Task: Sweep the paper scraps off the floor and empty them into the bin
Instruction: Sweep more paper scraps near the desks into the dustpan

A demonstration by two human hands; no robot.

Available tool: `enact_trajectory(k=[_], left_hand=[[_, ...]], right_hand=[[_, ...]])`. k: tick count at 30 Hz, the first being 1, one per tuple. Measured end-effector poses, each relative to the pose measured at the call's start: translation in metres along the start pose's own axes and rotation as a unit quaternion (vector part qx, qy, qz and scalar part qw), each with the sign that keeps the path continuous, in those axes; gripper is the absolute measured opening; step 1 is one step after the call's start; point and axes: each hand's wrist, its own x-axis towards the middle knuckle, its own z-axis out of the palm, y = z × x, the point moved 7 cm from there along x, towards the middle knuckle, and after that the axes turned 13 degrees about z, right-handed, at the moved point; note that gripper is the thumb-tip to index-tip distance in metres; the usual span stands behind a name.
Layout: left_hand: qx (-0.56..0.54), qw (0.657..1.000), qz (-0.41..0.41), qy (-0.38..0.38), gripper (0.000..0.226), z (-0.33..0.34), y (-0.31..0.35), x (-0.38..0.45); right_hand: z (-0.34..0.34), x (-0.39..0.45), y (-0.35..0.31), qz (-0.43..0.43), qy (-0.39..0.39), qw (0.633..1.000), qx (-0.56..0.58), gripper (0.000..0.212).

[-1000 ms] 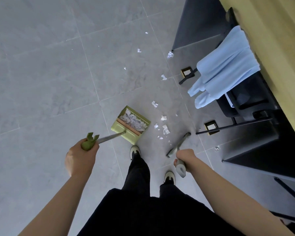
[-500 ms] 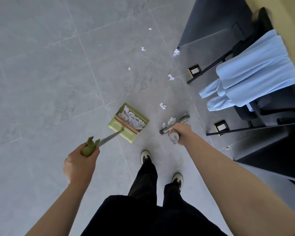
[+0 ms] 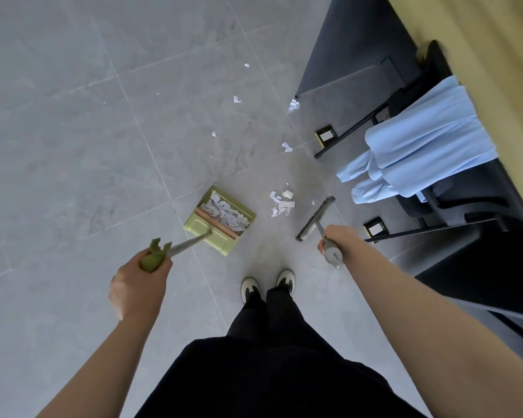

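My left hand (image 3: 138, 285) grips the green handle of a long-handled dustpan (image 3: 219, 220) that rests on the grey tiled floor and holds several white paper scraps. My right hand (image 3: 337, 239) grips the grey handle of a broom, whose dark head (image 3: 314, 218) stands on the floor to the right of the pan. A small heap of paper scraps (image 3: 281, 202) lies between the pan and the broom head. More loose scraps (image 3: 286, 146) are scattered farther ahead. No bin is in view.
A dark chair (image 3: 453, 203) with a light blue garment (image 3: 417, 146) draped over it stands at the right, beside a wooden desk (image 3: 495, 49) with dark panels. Two floor sockets (image 3: 325, 135) sit near the chair's legs. My feet (image 3: 267, 286) are just behind the pan.
The broom head has swung from next to the pan out to the right, leaving the scraps heaped between them. The view has shifted forward; the dustpan stayed in place.
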Motion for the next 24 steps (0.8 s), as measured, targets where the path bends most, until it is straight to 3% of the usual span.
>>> enact_trajectory(k=[3,7,12,16,19,24], left_hand=[[-0.007,1.0,0.002,0.002,0.018,0.0,0.007,0.005],[-0.016,1.0,0.001,0.008,0.02,0.0,0.017,0.016],[-0.007,1.0,0.01,0.011,0.022,0.0,0.038,0.043],[0.0,1.0,0.02,0.01,0.018,0.002,0.062,0.069],[0.008,1.0,0.023,0.006,0.016,0.002,0.078,0.094],[0.015,0.999,0.026,0.013,0.02,-0.001,0.099,0.131]], right_hand=[[-0.01,0.008,0.001,-0.012,0.024,0.999,-0.041,0.03],[-0.028,0.013,0.008,0.022,0.054,0.998,-0.004,0.01],[-0.043,0.022,-0.002,0.043,0.071,0.996,-0.025,0.018],[-0.042,0.034,-0.024,0.056,0.079,0.994,-0.041,0.017],[-0.031,0.041,-0.048,0.072,0.077,0.991,-0.078,0.005],[0.001,0.034,-0.097,0.05,0.071,0.99,-0.109,0.007]])
